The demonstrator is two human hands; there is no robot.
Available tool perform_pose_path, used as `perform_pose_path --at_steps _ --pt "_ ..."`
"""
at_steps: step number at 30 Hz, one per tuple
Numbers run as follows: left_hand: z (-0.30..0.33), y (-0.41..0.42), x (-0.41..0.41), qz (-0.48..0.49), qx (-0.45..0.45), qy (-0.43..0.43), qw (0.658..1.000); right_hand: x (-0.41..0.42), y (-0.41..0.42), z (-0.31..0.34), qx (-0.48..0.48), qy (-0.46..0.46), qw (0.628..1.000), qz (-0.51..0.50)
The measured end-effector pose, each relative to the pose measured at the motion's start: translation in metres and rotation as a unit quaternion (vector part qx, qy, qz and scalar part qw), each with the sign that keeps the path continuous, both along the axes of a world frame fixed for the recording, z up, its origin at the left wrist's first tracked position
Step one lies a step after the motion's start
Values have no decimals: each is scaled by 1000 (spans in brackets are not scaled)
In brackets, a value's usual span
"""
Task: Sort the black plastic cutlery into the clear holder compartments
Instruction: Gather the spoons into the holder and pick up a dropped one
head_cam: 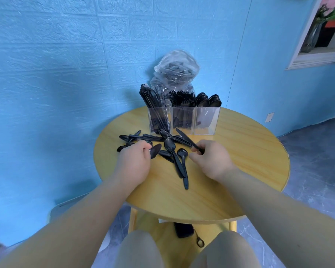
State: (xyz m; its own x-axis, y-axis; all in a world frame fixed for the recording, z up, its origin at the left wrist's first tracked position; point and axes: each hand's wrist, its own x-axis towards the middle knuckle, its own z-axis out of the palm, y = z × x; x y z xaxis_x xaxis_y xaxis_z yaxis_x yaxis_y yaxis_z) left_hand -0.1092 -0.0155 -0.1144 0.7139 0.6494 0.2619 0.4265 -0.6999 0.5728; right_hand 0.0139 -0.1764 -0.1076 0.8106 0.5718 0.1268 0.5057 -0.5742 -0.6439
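A clear holder [184,120] with three compartments stands at the back of the round yellow table [240,171]; knives fill its left part, forks the middle, spoons the right. Loose black cutlery [143,138] lies scattered in front of it. My left hand [132,163] grips a black spoon [155,150], its bowl pointing right. My right hand [211,161] pinches the handle of a black knife [184,136], whose blade points towards the holder. Between my hands lie two spoons [179,161] on the table.
A clear plastic bag [175,70] holding more black cutlery leans on the blue wall behind the holder. A dark phone [183,230] lies on the shelf under the table. My knees show at the bottom edge.
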Motion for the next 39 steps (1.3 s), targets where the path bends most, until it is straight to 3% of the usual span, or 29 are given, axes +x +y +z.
perform_pose_path --at_steps 6,10,16,22,28,34,39 --pt "6 -3 4 -25 11 11 1000 5 21 -1 -73 -49 996 2" --pt "7 1 5 -27 29 12 999 11 26 2 -134 -30 990 23" --pt "10 3 6 -44 12 70 997 12 16 5 -136 -17 990 26" --pt "8 -1 7 -27 -19 53 998 12 17 6 -123 -23 991 44" --pt "10 -7 1 -94 -71 29 993 15 9 11 -128 0 990 57" --pt "7 -9 -2 -74 21 48 996 14 -3 14 -149 -34 988 27" --pt "-4 -21 2 -95 15 -5 995 12 -6 10 -142 -98 985 -18"
